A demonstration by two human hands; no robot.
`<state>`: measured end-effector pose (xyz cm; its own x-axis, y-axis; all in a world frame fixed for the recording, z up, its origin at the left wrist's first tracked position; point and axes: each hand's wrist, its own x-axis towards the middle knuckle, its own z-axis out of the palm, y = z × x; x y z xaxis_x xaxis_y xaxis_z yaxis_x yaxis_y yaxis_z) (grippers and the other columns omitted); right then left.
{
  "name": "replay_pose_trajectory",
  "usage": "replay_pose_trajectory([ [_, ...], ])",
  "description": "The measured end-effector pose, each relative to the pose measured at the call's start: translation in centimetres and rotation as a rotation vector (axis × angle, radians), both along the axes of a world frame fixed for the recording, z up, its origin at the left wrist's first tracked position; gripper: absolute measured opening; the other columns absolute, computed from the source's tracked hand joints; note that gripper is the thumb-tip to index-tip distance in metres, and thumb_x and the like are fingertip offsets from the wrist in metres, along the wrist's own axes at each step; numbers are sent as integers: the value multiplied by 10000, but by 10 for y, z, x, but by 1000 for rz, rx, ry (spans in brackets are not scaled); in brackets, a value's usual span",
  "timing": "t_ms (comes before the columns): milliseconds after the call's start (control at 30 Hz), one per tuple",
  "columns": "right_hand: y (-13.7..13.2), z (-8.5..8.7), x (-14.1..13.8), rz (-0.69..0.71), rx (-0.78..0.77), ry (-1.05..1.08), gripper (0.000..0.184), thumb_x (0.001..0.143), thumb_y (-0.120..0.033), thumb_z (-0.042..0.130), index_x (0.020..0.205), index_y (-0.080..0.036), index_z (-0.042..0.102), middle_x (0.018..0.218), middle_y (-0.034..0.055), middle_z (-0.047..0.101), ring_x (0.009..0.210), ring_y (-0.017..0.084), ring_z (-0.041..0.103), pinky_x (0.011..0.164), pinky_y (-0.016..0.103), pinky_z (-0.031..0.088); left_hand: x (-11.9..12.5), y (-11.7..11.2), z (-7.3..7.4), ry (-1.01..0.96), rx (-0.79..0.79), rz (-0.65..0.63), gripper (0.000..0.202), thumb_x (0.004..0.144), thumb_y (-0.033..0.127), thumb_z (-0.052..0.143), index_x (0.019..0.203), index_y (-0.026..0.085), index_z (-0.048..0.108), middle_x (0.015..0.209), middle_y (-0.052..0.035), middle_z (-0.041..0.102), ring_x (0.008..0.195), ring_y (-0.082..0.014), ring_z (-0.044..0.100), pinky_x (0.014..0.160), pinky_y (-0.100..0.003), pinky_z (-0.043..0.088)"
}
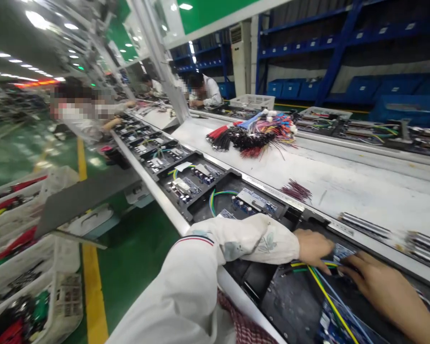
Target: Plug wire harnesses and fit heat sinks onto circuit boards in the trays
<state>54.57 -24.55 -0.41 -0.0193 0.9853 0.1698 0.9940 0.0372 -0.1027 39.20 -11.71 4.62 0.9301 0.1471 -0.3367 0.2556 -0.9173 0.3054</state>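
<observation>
Over a black tray, my left hand is closed, its fingertips on yellow-green and blue wires. Opposite it, my right hand has its thumb and fingers pinched at the end of the same wires. Between the hands a small blue circuit board shows, partly covered by my fingers. A second blue board lies nearer me in the tray, with the wires passing over it. The exact grip at the fingertips is partly hidden.
More black trays with boards and wires line the rail leftward. Beyond it, a white bench carries a wire bundle, short dark red wires and metal strips. White crates stand at left. Other people work farther along.
</observation>
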Motion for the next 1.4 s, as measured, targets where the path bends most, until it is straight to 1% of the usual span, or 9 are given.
replay_pose_trajectory([
  [133,-2,44,-10,-65,-264,-26,197,858,-243,486,880,-175,670,810,75,607,704,203,615,618,290,435,-4,-11,3,-11,-1,155,292,737,446,618,976,278,627,963,-23,679,913,-225,641,661,-288,495],
  [200,1,60,-2,-81,-305,10,226,846,-273,553,1013,-169,664,905,92,606,812,206,602,697,280,425,-6,-7,-1,-31,-12,143,243,778,375,574,980,251,628,925,-46,680,903,-251,640,690,-326,495],
  [267,2,66,9,-84,-378,25,217,817,-273,612,994,-170,683,930,89,615,850,203,590,731,268,405,-3,-1,-10,-54,-20,133,232,795,343,551,983,228,622,899,-56,677,895,-255,638,721,-341,492],
  [367,3,63,16,-73,-450,21,168,833,-254,594,937,-177,701,888,63,638,827,184,587,705,253,377,0,1,-20,-83,-24,121,211,799,304,538,975,215,612,913,-55,671,892,-244,632,741,-334,486],
  [533,8,51,6,-74,-428,0,191,857,-222,524,848,-135,694,837,79,644,763,190,587,638,274,337,4,-4,-22,-149,-15,98,281,788,202,519,1062,223,576,1047,-55,635,951,-233,613,793,-328,473],
  [900,10,44,14,-100,-409,36,180,823,-239,565,902,-141,694,875,73,662,800,187,589,664,263,352,31,3,-27,-155,-36,129,158,660,168,515,775,199,619,854,-44,653,842,-228,616,699,-305,470],
  [1033,7,47,16,-123,-425,39,163,814,-213,565,862,-143,704,842,74,669,776,186,587,664,264,352,33,2,-25,-141,-8,125,148,659,180,533,776,190,624,854,-69,656,832,-261,619,674,-333,469],
  [1200,4,44,14,-117,-412,50,166,812,-195,546,827,-134,699,837,78,668,780,185,582,664,269,344,30,2,-26,-157,-17,85,229,748,239,524,946,233,639,918,-50,648,878,-235,611,730,-326,469],
  [1400,12,36,10,-152,-408,65,168,814,-200,557,843,-127,705,847,88,665,793,197,584,658,278,350,35,2,-34,-221,-25,93,214,710,183,493,828,199,671,895,-37,630,851,-199,596,747,-293,457],
])
